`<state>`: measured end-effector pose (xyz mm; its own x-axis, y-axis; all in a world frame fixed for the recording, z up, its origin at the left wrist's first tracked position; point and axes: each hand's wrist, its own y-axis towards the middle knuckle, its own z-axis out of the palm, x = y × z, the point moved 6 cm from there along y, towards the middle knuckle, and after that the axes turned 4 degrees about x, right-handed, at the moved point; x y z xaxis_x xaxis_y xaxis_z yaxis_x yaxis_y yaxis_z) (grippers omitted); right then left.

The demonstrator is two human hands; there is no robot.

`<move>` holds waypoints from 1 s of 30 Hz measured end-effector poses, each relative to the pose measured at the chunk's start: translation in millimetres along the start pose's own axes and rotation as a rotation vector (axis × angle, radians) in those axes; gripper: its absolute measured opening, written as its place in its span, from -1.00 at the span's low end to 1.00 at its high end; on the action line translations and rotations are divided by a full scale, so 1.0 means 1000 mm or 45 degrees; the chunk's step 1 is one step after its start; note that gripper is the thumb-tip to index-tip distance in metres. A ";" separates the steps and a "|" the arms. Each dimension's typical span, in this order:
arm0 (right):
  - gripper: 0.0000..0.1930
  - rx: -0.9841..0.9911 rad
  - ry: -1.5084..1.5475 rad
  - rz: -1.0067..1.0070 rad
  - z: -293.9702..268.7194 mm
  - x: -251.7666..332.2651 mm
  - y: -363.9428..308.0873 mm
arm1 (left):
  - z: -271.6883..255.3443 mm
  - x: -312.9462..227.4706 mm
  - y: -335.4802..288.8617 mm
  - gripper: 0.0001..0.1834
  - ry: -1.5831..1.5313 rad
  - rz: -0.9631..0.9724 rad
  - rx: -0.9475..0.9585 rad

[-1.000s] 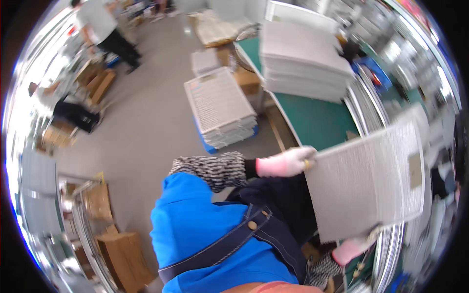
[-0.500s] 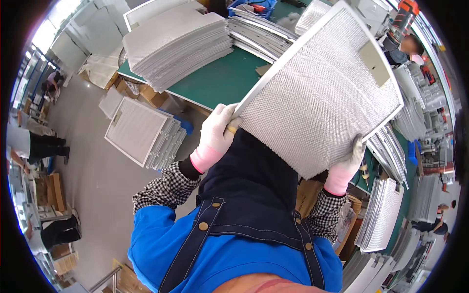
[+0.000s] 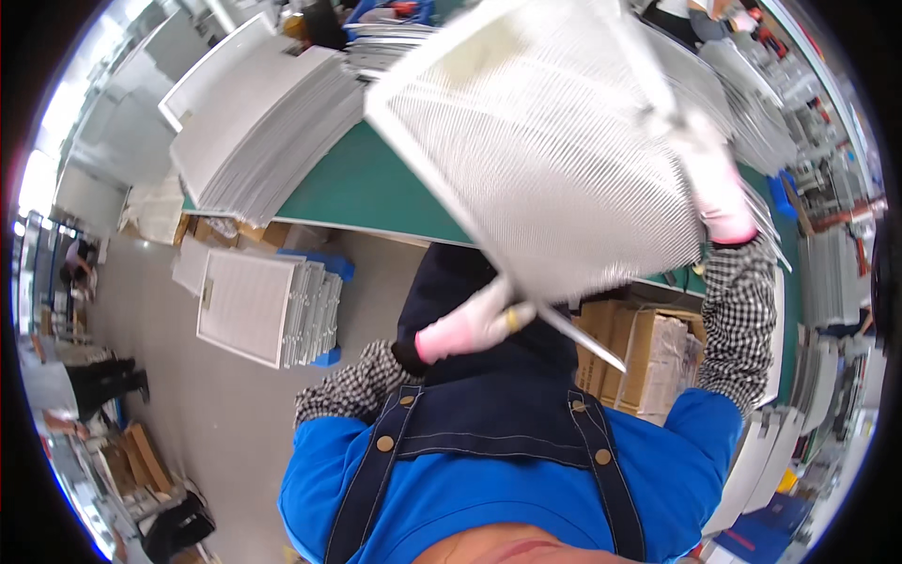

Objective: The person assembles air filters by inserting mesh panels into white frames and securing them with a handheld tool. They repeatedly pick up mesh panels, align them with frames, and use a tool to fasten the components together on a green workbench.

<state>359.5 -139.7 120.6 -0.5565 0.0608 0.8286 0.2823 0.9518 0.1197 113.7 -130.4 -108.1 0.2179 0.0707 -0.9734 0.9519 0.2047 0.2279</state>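
A silver mesh filter panel [image 3: 554, 179] with a pale metal frame is tilted in front of me, blurred by motion. My left hand [image 3: 484, 324], in a white and pink glove, is closed at its lower left corner. From that hand a thin pale strip [image 3: 587, 343] sticks out below the mesh; whether it is joined to the frame I cannot tell. My right hand [image 3: 705, 174], gloved alike and smeared, grips the frame's right side. A tall stack of mesh sheets [image 3: 258, 122] lies on the green table [image 3: 348, 188] to the left.
Framed filters [image 3: 249, 305] are stacked low at the left, with blue supports beneath. Cardboard boxes [image 3: 639, 352] sit under the table's right part. A blue bin [image 3: 390, 11] stands at the back. More panels [image 3: 827, 273] stand at the right. Several people are farther off.
The panel has turned and tilted, its lower left corner coming nearer to me. My right hand has risen up the frame's right side; my left hand has moved down and right. My view has shifted.
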 end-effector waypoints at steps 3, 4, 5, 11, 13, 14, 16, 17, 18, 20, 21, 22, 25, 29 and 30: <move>-0.49 0.493 -0.005 0.302 0.063 -0.089 -0.014 | 0.011 0.006 -0.052 -0.46 0.429 -0.568 0.570; -0.50 0.613 -0.142 0.341 0.081 -0.100 -0.017 | -0.002 0.014 -0.076 -0.45 0.714 -0.659 0.822; -0.55 0.633 -0.074 0.362 0.095 -0.105 -0.024 | -0.025 -0.025 -0.074 -0.50 0.790 -0.612 0.856; -0.64 0.909 -0.105 0.148 0.142 -0.057 0.000 | -0.128 -0.168 0.037 -0.56 1.969 0.363 -0.178; -0.66 0.931 -0.106 0.050 0.147 -0.055 0.007 | -0.141 -0.132 0.047 -0.73 1.775 0.140 0.072; -0.67 0.956 -0.142 0.070 0.141 -0.053 0.006 | -0.145 -0.123 0.044 -0.77 1.770 0.116 0.057; -0.67 1.079 -0.243 0.193 0.120 -0.068 -0.001 | -0.149 -0.110 0.041 -0.82 1.736 0.077 0.046; -0.66 1.139 -0.295 0.261 0.110 -0.077 -0.006 | -0.152 -0.109 0.039 -0.83 1.730 0.059 0.044; -0.72 1.069 -0.284 0.329 0.104 -0.087 -0.010 | -0.155 -0.107 0.034 -0.85 1.728 0.030 0.032; -0.74 1.041 -0.258 0.304 0.110 -0.094 -0.007 | -0.155 -0.106 0.032 -0.84 1.749 0.039 0.036; -0.75 1.032 -0.243 0.283 0.116 -0.094 -0.005 | -0.151 -0.107 0.033 -0.84 1.699 0.083 0.069; -0.76 1.003 -0.205 0.232 0.121 -0.088 0.001 | -0.147 -0.108 0.036 -0.84 1.650 0.124 0.097; -0.79 0.954 -0.172 0.065 0.140 -0.074 0.013 | -0.154 -0.103 0.028 -0.82 1.505 0.064 0.161; -0.82 1.016 -0.240 -0.110 0.160 -0.064 0.027 | -0.168 -0.089 -0.002 -0.78 1.511 -0.102 0.108; -0.84 1.001 -0.223 -0.120 0.162 -0.058 0.027 | -0.168 -0.087 -0.001 -0.79 1.542 -0.175 0.143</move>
<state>272.3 -69.2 -13.1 -0.6834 -0.0460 0.7286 -0.3674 0.8841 -0.2888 57.7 27.1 -20.1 -0.1703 0.9302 -0.3252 0.9775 0.2012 0.0635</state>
